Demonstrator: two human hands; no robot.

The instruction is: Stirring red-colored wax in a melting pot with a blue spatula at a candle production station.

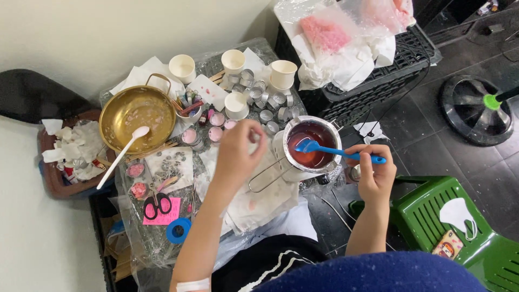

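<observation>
Nearest, right hand closed around the handle of a blue spatula, blade dipped in the red liquid of a small metal pouring pot at the counter's right edge; green plastic chair just right of that arm. Left hand beside the pot over white paper towels, fingers curled toward the thumb, whether pinching anything impossible to tell. Farther left, scissors and a blue tape roll; beyond, a brass pan with a white spoon, small metal cups and white paper cups toward the wall.
</observation>
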